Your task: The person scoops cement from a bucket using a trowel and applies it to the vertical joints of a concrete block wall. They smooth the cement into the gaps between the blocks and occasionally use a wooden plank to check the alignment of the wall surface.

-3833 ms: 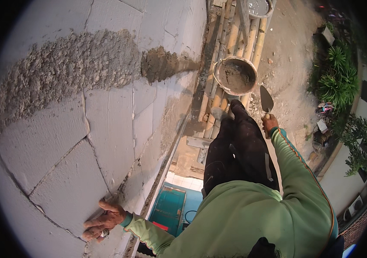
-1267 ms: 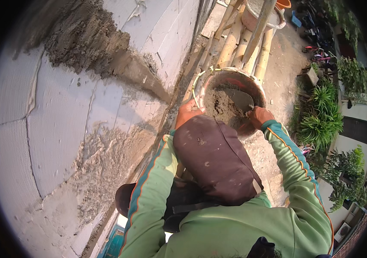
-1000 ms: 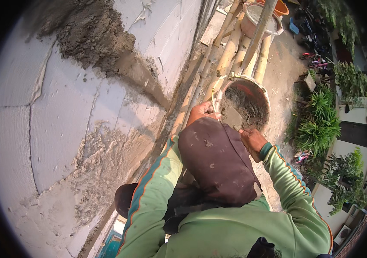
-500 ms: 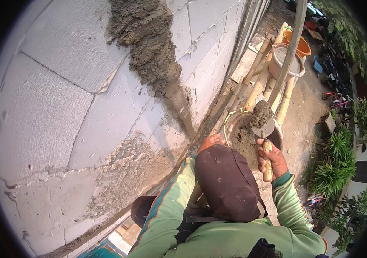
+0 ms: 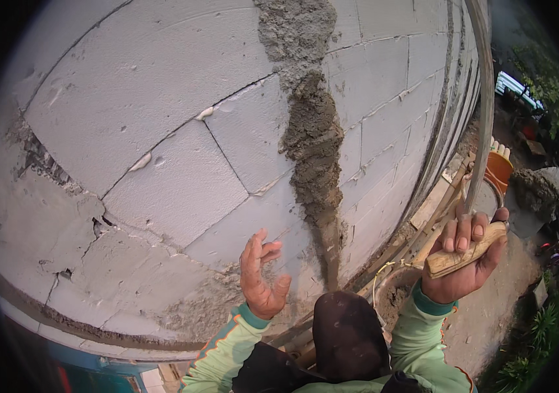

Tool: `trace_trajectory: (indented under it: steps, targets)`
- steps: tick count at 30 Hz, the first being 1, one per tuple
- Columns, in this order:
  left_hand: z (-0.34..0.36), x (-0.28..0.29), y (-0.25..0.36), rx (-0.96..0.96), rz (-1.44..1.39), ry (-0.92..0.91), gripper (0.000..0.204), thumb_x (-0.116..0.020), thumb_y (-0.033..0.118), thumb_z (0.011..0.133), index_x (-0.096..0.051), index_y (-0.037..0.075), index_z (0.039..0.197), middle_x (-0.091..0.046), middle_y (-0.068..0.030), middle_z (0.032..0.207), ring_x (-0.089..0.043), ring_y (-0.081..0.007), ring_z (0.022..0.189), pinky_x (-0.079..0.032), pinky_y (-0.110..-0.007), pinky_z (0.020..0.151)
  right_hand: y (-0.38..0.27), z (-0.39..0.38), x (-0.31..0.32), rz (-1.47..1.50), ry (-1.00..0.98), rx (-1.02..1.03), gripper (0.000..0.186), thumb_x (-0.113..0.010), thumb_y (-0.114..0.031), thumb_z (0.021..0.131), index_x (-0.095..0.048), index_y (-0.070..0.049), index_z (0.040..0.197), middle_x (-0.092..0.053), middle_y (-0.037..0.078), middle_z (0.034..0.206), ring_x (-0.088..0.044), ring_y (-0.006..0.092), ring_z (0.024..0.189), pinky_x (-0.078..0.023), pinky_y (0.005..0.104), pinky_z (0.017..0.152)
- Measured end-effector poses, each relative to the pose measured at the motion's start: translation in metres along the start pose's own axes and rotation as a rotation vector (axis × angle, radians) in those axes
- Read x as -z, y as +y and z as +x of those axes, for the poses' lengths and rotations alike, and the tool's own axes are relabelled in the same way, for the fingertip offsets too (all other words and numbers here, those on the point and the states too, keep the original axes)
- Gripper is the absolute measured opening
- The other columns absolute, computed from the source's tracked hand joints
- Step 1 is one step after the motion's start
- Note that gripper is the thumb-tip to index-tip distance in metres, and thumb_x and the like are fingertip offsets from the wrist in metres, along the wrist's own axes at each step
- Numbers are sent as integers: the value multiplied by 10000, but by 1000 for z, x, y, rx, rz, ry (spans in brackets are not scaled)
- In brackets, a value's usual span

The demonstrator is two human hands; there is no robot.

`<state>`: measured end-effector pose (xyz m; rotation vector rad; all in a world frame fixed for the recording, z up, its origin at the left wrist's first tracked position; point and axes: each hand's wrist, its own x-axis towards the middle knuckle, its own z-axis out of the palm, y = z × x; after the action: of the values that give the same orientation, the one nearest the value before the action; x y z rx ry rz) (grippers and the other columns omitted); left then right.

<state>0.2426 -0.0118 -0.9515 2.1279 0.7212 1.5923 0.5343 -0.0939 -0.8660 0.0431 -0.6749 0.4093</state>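
On the right, trowel (image 5: 466, 255): the right hand (image 5: 461, 278) has its fingers wrapped round the wooden handle, seemingly to keep the mortar heap (image 5: 537, 193) balanced on the blade;
Left hand (image 5: 263, 278): raised near the wall (image 5: 168, 187), fingers loosely parted, holding nothing, perhaps for balance; contact unclear;
Wall surface: pale blocks; rough mortar band (image 5: 315, 137) down it;
Far right: orange bucket (image 5: 499, 169), brown ground (image 5: 495, 314), plants (image 5: 544, 321)

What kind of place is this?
Probably an outdoor building site: there's a bare block wall, a rough mortar strip running down it, and a wooden-handled trowel in the right hand.
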Motion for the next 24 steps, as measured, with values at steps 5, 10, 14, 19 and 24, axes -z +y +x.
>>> trace_trajectory:
  steps: [5,10,14,19,24]
  targets:
    - [19,75,60,-277,294,411,901,-591,610,948,-225,80,1579,-185,-272,1617,-490,-384,1316,-524,-489,1000,17,20,12,-170,23,387,302,-560,-253,1047,-492,-209,1339,-563,78,908,-589,189,804,-550,356,735]
    - [30,66,93,-569,383,718,860,-489,687,956,-236,150,1578,-162,-234,1639,-363,-410,1422,-435,-569,1095,88,-6,58,-589,-46,486,329,-614,-143,979,-447,-125,1263,-603,90,908,-580,215,702,-532,343,676]
    - [76,36,109,-786,309,1078,876,-445,722,955,-210,162,1587,-158,-210,1649,-276,-412,1476,-359,-606,1151,24,-75,133,-1521,-479,-638,293,-628,-64,881,-560,-43,1165,-644,71,848,-585,255,673,-508,329,694]
    - [85,-27,93,-708,-144,756,844,-382,689,998,-181,141,1608,-234,-257,1625,-412,-446,1373,-469,-561,1050,-104,-143,191,-1684,-367,-789,482,-630,-99,819,-547,3,1282,-661,196,992,-653,390,907,-512,393,860]
    - [21,-107,-1,208,-487,-280,677,-535,501,1030,-506,-58,1411,-683,-199,1168,-671,-214,947,-562,-369,850,-174,-129,192,-2424,-500,-1443,359,-669,-304,904,-583,-17,1101,-689,249,915,-655,477,921,-521,543,776]
